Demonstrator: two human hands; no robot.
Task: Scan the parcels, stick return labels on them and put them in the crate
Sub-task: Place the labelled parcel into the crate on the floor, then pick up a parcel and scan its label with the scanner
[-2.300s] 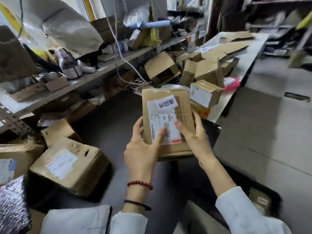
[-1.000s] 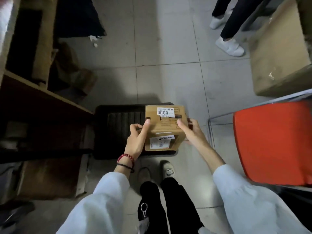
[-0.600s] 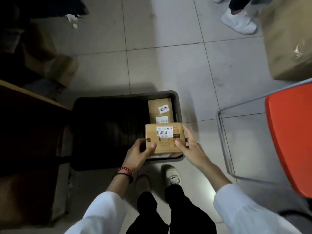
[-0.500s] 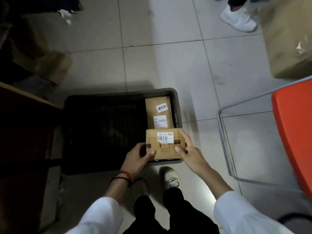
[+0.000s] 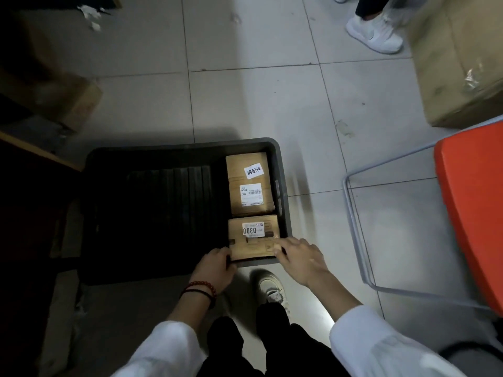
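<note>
Hands meet at the near right corner of a dark grey plastic crate point(image 5: 283, 186) standing on the pale tiled floor point(image 5: 258, 99), seen from the head camera looking almost straight down. Between them is a small cardboard parcel point(image 5: 254, 247) with a white sticker point(image 5: 253, 229) printed "0300" on its top. It sits low inside the crate, against the right wall and the near wall. The left hand point(image 5: 215, 268) has its fingers curled round the parcel's near left corner and grips it. A red beaded bracelet point(image 5: 202, 284) and a dark band circle that wrist. The right hand point(image 5: 299, 258) holds the near right corner, thumb on the top face near the edge and fingers going down the right side by the crate wall. Just beyond, touching or almost touching the held one, a second parcel point(image 5: 249, 164) lies flat along the same right wall. It carries a white return label point(image 5: 254, 170) with black characters and a barcoded shipping label point(image 5: 251, 195). The rest of the crate is in deep shadow and shows only a ribbed bottom. Below the hands are white sleeves, dark trousers and one pale shoe point(image 5: 270, 289). To the right stands an orange chair point(image 5: 471, 208) on a thin metal frame, with a large cardboard carton point(image 5: 457, 58) beyond it and another person's white sneaker point(image 5: 374, 35) near the top edge.
</note>
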